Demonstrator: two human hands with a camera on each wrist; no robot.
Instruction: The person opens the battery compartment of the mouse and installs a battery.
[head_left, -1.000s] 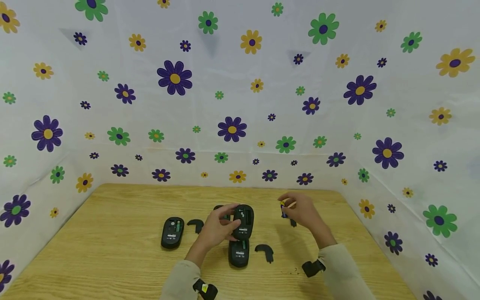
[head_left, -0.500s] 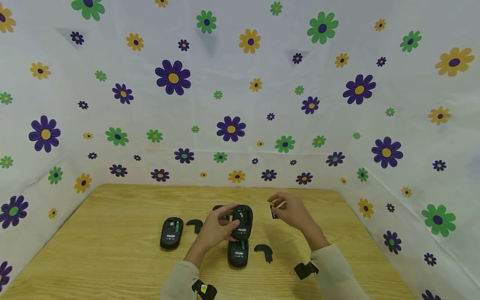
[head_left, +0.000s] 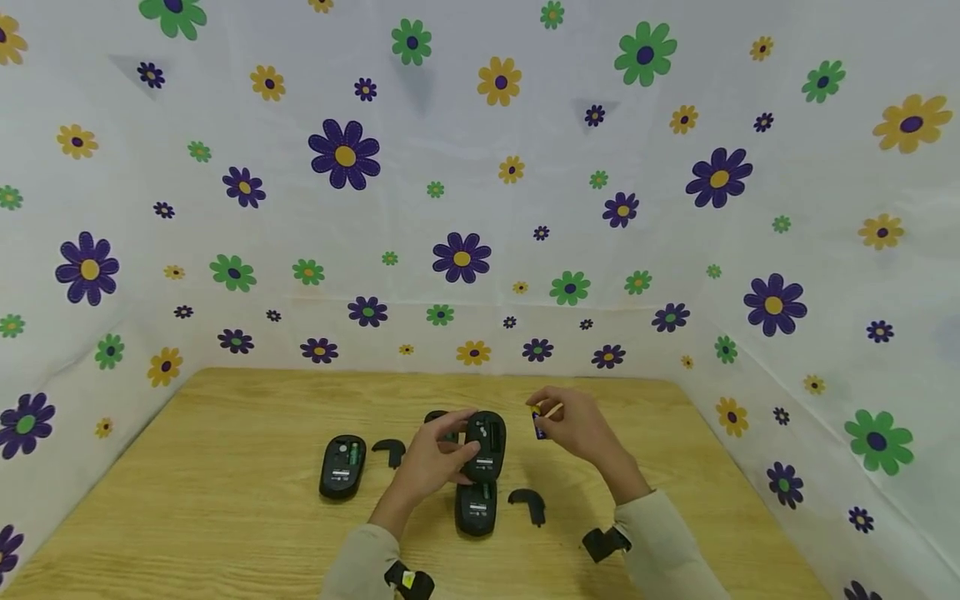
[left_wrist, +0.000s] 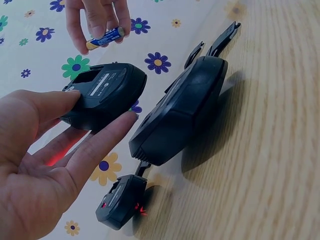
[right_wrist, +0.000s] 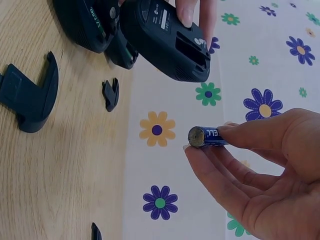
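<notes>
My left hand (head_left: pixel 427 462) holds a black computer mouse (head_left: pixel 486 446) above the table, underside up, thumb on its base. Its battery bay shows dark and uncovered in the right wrist view. To the right, my right hand (head_left: pixel 577 425) pinches a blue battery (head_left: pixel 538 425) with a yellow end between thumb and fingers, apart from the mouse. In the right wrist view one flat end of the battery (right_wrist: pixel 196 136) faces the camera. Below the held mouse lies a second mouse (head_left: pixel 477 512), underside up, with a green battery showing in its bay.
Another upturned mouse (head_left: pixel 342 468) with a green battery lies at the left, beside a black battery cover (head_left: pixel 392 451). A further mouse (head_left: pixel 435 415) is partly hidden behind my left hand. Right of the nearest mouse lies another cover (head_left: pixel 529 502). Flowered cloth (head_left: pixel 480 208) surrounds the wooden table (head_left: pixel 225 517).
My right hand has moved left with the battery, closer to the held mouse. The left hand and its mouse have stayed almost still.
</notes>
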